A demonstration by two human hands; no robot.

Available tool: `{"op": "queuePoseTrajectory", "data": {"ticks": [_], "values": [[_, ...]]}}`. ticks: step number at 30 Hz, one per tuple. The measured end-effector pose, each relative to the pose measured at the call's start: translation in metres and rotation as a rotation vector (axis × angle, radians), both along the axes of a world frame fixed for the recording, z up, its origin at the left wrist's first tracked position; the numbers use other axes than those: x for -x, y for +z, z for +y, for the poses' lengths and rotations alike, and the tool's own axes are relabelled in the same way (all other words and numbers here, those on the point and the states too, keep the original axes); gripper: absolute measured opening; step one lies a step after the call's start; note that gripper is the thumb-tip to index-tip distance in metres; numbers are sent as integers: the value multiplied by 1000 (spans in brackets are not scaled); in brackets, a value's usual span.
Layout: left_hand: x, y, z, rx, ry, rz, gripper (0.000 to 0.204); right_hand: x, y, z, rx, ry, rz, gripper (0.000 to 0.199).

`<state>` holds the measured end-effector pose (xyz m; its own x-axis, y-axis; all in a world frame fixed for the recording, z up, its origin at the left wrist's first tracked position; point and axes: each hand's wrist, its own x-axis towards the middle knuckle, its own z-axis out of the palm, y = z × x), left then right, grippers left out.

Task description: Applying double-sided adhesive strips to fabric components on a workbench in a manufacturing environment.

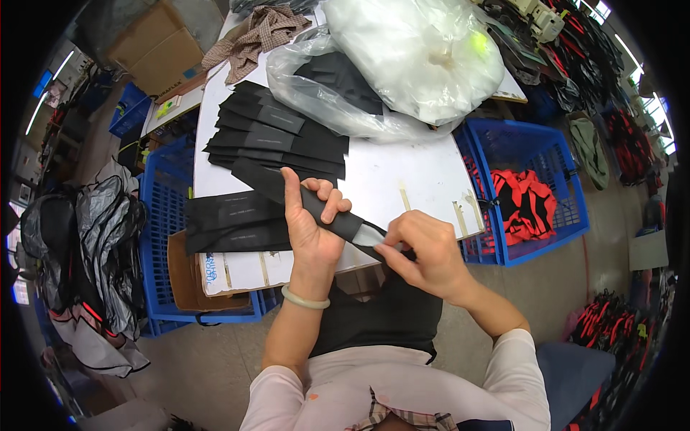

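Observation:
Over the near edge of the white table, a long black fabric strip slants between my hands. My left hand is closed round its middle, thumb pointing up along it. At the strip's near end, my right hand pinches the edge, where a light grey patch shows; I cannot tell whether that is lining or an insert. Just beyond my left hand, a fanned stack of black fabric pieces lies on the table. More flat black pieces lie to the left of my wrist.
A large clear plastic bag covers the table's far side, beside a checked cloth. Blue crates stand left and right; the right one holds red and black fabric. Grey-black garments hang at far left.

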<state>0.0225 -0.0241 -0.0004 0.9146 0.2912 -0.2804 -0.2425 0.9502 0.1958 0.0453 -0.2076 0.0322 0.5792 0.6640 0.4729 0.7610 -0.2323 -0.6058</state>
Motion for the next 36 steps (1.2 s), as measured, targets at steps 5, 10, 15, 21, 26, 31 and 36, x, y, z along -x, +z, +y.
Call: {"op": "queuePoseTrajectory", "data": {"ticks": [5,10,15,21,26,31,36], "values": [[-2,-2,-8,18,-68,68,45,-4,-11,22,-113,36,-118,18],[-2,-3,6,93,-41,33,44,-4,-12,13,-117,57,-193,19],[-2,-4,-10,85,-97,69,43,-5,-33,27,-215,-3,-223,17],[3,-8,7,132,-58,8,43,7,-28,24,-82,-27,-190,26],[3,-2,3,143,-18,3,44,9,-34,24,-5,-22,-148,34],[3,-3,3,138,-18,-30,43,8,-34,23,10,-19,-153,34],[5,-6,3,11,-21,-134,44,8,-39,22,52,-9,-162,35]]}}
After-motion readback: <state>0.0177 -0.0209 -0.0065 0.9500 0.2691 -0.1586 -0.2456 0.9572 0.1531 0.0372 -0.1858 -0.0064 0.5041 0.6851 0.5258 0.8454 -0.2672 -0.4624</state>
